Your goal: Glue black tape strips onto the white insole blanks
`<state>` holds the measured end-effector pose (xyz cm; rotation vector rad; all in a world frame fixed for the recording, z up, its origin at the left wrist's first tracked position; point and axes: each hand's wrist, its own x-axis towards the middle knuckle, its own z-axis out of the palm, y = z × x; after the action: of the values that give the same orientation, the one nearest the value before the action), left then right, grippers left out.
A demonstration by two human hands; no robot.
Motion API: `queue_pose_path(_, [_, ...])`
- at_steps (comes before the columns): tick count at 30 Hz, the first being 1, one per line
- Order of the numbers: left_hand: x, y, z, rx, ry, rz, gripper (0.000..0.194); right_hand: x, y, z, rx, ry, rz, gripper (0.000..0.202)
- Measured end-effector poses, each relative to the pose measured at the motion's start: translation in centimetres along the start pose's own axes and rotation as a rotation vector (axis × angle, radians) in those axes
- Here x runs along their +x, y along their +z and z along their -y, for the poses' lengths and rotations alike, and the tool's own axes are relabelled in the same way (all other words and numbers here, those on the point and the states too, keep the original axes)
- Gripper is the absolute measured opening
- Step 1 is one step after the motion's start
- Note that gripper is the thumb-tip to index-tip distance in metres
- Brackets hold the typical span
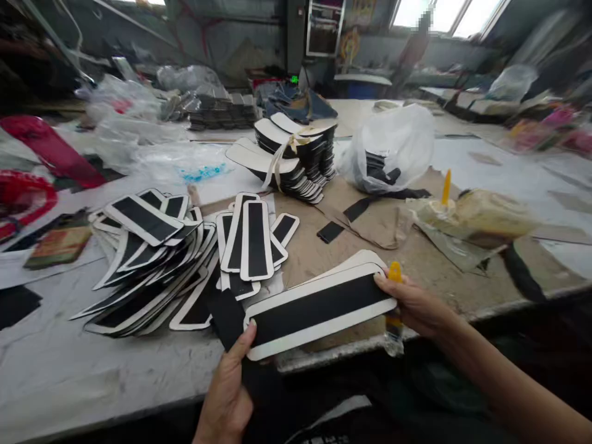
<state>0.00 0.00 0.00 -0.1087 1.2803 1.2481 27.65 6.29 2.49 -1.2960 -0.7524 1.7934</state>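
Observation:
Both my hands hold a long white panel with a black strip [319, 311] along its middle, tilted above the table's front edge. My left hand [231, 382] is closed on its left end, thumb on top. At the right end, my right hand [411, 299] pinches the corner. A yellow-handled tool [394, 271] stands upright at that hand, its lower end dark and wrapped in clear plastic; the fingers' grip on it is partly hidden. Beside my left hand is a loose black strip [228, 317]. Another white panel [351, 262] lies behind the held one.
To the left is a fanned heap of white-edged black panels [143, 219], with a smaller pile [257, 240] beside it. Tied stacks of white pieces [266, 160] stand behind. A plastic bag [393, 145] and a plastic-wrapped yellowish container [490, 216] are at right. A person [415, 46] is far back.

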Motion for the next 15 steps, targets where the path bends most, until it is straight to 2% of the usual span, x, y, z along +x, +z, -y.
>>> queue_pose_path(4, [-0.3,-0.6,-0.3,0.026,0.053,0.046,0.031,0.2,0.2,0.4,-0.048,0.011,-0.009,0.035])
queue_pose_path(10, [-0.4,-1.8,-1.1,0.144,0.077,0.235,0.022,1.2,0.9,0.7,-0.098,0.004,-0.062,0.040])
queue_pose_path(12, [-0.4,-2.1,-1.5,0.193,0.057,0.245,0.021,1.7,1.4,0.9,-0.115,0.008,-0.079,0.040])
queue_pose_path(15, [-0.6,-2.1,-2.5,0.211,0.069,0.177,0.025,2.6,2.3,1.3,-0.138,-0.028,-0.062,0.043])
